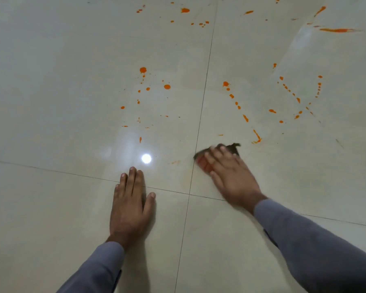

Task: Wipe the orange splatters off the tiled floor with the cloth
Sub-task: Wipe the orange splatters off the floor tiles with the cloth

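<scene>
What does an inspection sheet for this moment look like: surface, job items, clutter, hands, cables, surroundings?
Surface: glossy cream tiled floor with dark grout lines; a bright lamp reflection shows near the left hand.
Job's things: orange splatters are scattered over the far tiles, many unwiped; a faint orange smear lies beside the cloth. The dark cloth, stained orange at its near edge, lies on the floor, blurred.
Clutter: nothing seen.
Hands: left hand rests flat on the floor, fingers straight. Right hand presses the cloth down with straight fingers; no curled grip seen.
Cables: nothing seen.
Surroundings: grey sleeves on both arms; only floor beyond.
</scene>
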